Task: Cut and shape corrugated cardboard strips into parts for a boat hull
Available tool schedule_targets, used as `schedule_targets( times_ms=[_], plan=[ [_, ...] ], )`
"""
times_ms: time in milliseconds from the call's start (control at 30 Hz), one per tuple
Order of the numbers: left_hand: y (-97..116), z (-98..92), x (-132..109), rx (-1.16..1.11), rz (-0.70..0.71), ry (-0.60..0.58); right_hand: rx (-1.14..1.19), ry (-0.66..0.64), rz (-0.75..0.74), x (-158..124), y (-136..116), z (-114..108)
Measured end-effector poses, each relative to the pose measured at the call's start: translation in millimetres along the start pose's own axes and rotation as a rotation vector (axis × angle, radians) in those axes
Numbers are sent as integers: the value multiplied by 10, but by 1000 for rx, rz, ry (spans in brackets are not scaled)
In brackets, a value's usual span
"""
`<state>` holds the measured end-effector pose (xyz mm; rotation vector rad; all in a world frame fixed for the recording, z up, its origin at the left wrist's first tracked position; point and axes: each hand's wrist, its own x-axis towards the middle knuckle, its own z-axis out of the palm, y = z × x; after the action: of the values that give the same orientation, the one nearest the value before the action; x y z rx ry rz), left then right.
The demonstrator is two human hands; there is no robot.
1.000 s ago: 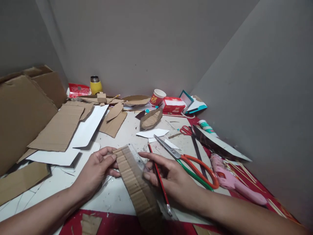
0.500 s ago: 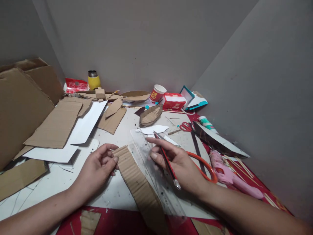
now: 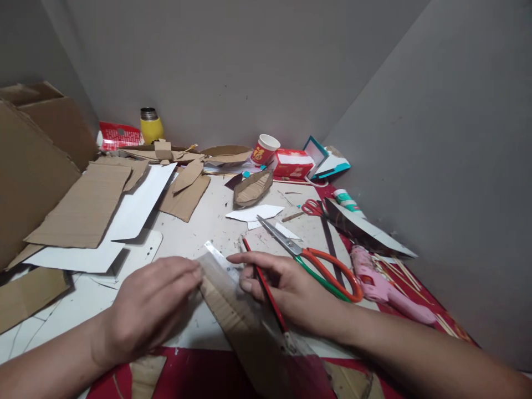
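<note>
A long strip of brown corrugated cardboard lies slantwise on the white table top, with a clear plastic ruler laid along it. My left hand lies palm down, fingers stretched out, its fingertips pressing the upper end of the ruler and strip. My right hand holds a red pencil between its fingers and touches the ruler's right edge with its fingertips.
Scissors with orange and green handles lie just right of my right hand; a pink glue gun and skewers lie further right. Cardboard sheets, white card, a small cardboard boat, a paper cup and a yellow flask crowd the back.
The ruler has come back onto the cardboard strip. My left hand has turned palm down and flattened onto the ruler's end. My right hand has drawn back toward me with the pencil.
</note>
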<state>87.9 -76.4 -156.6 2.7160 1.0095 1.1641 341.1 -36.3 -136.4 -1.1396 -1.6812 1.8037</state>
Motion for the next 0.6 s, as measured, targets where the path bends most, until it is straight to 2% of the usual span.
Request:
schedule_targets(
  times_ms=[100, 167, 333, 500, 600],
  plan=[
    [2, 31, -47, 52, 141, -223, -89, -26, -48, 17, 90, 26],
    [20, 89, -34, 104, 180, -299, -165, -22, -116, 37, 155, 36],
    [95, 222, 8, 292, 171, -328, -374, -42, -265, 54, 231, 35],
    [155, 239, -52, 401, 148, -366, -602, -4, -450, 23, 254, 9],
    [189, 245, -93, 455, 142, -341, -751, -6, -471, -9, 264, 14]
  ],
)
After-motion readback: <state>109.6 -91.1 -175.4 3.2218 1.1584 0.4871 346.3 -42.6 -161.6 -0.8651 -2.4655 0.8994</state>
